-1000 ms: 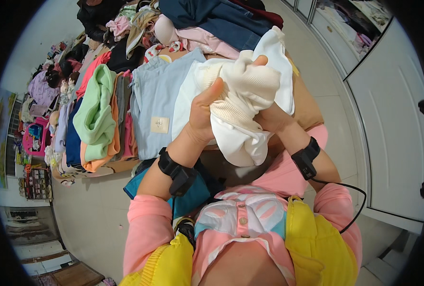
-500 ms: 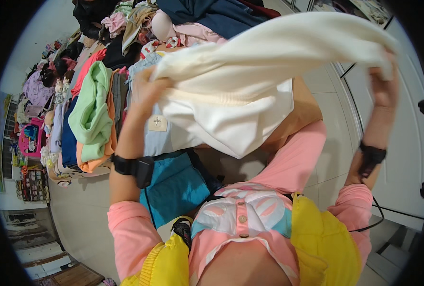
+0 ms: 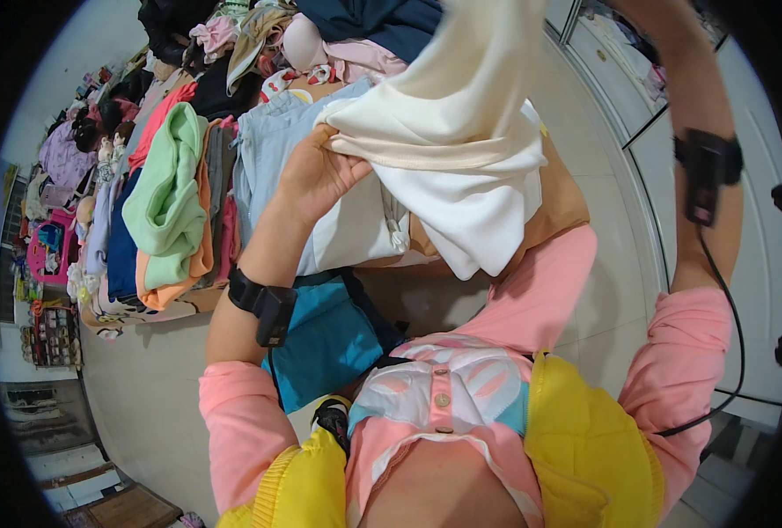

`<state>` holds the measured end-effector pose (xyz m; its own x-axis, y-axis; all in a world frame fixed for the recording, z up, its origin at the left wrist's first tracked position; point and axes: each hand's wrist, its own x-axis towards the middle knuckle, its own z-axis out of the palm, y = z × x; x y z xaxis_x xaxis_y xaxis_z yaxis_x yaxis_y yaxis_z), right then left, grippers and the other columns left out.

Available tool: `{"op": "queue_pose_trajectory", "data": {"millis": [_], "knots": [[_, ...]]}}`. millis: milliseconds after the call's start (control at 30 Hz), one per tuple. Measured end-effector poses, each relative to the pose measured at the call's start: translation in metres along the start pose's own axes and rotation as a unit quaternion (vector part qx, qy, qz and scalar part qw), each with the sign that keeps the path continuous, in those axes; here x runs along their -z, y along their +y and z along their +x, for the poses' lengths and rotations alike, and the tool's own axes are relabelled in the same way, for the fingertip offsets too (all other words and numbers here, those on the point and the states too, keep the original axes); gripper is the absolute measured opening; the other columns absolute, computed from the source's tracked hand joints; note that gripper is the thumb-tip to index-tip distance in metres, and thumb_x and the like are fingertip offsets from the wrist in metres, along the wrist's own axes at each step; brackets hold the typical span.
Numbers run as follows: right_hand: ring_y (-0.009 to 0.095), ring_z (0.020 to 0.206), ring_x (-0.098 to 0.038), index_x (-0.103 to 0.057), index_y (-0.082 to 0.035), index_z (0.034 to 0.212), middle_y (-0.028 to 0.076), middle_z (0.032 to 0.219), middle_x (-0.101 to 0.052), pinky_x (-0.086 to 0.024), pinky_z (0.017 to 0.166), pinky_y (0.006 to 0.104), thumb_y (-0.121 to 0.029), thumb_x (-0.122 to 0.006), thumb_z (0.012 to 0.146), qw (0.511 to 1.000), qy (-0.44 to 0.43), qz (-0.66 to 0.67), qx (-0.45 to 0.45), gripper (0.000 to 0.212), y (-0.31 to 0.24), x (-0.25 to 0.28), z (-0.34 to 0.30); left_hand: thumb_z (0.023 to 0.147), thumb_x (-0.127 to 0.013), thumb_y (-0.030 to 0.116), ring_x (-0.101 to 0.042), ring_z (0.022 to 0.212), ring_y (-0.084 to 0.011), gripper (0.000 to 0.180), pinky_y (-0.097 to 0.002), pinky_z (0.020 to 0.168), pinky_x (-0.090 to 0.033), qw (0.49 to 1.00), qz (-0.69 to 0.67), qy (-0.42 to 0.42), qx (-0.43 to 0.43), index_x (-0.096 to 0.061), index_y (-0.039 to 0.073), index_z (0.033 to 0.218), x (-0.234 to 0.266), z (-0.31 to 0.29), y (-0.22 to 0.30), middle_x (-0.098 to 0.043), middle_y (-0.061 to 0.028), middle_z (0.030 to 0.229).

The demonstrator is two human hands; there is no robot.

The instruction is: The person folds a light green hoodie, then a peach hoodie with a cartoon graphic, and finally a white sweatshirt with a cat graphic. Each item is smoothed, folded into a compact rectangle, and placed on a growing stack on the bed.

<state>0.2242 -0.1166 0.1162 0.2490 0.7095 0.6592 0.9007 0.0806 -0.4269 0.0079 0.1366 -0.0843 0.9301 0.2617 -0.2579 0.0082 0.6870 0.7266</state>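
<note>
A cream-white garment point(image 3: 461, 132) hangs stretched in the air in front of me. My left hand point(image 3: 316, 172) grips its lower hem near the middle of the picture. My right forearm with a black wrist device point(image 3: 708, 167) rises to the upper right; the right hand itself is cut off by the frame's top edge, where the garment's other end runs up toward it. Beneath the garment lie a light blue piece of clothing point(image 3: 272, 145) and a tan one point(image 3: 562, 207).
A long pile of clothes point(image 3: 171, 194) in green, orange, pink and dark blue covers the surface on the left. A teal cloth point(image 3: 329, 339) hangs at my front. White cabinet doors point(image 3: 760, 290) stand at the right, pale floor point(image 3: 144, 387) at the lower left.
The garment was bunched between both hands, then spread wide. My right hand has since lifted its end up out of view, and my left hand has come in toward the middle.
</note>
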Motion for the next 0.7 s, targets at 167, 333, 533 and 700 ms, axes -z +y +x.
{"op": "queue_pose_trajectory", "data": {"millis": [167,333,533,700], "knots": [[0.019,0.104,-0.062,-0.065,-0.002,0.117,0.009,0.116,-0.067,-0.049,0.088,0.0337,-0.019,-0.065,0.092,0.976,-0.196,0.076,-0.059,0.03,0.025,-0.076,-0.065,0.094,-0.059,0.022,-0.055,0.119,-0.0293,0.055,-0.04,0.101,-0.046,0.854,0.415,0.183,-0.254,-0.039,-0.005,0.138,0.018,-0.015,0.001,-0.049,-0.0182,0.133],[0.028,0.111,-0.06,-0.058,-0.007,0.129,0.012,0.121,-0.065,-0.047,0.093,0.0365,-0.01,-0.068,0.082,0.986,-0.143,0.08,-0.033,0.049,0.015,-0.159,-0.127,0.084,-0.075,0.03,-0.06,0.108,-0.0294,0.083,-0.0375,0.09,-0.051,0.828,0.493,0.098,-0.249,-0.03,-0.009,0.142,-0.002,0.009,-0.008,-0.052,-0.021,0.128],[0.03,0.105,-0.059,-0.059,-0.008,0.125,0.011,0.11,-0.066,-0.044,0.093,0.0417,-0.009,-0.073,0.075,0.969,-0.24,0.044,0.03,0.053,0.015,-0.187,-0.141,0.09,-0.07,0.03,-0.06,0.071,-0.0119,0.048,-0.026,0.059,-0.048,0.758,0.648,-0.007,-0.066,-0.059,-0.007,0.118,-0.018,0.065,-0.022,-0.066,-0.0075,0.088],[0.019,0.095,-0.057,-0.064,-0.014,0.094,0.001,0.092,-0.063,-0.039,0.081,0.0347,-0.017,-0.077,0.069,0.947,-0.287,-0.123,0.078,0.028,0.012,-0.122,-0.151,0.097,-0.057,0.025,-0.055,0.069,-0.0101,0.026,-0.0255,0.063,-0.045,0.821,0.445,0.119,-0.337,-0.067,0.001,0.101,-0.005,0.044,0.042,-0.062,-0.0019,0.08]]}}
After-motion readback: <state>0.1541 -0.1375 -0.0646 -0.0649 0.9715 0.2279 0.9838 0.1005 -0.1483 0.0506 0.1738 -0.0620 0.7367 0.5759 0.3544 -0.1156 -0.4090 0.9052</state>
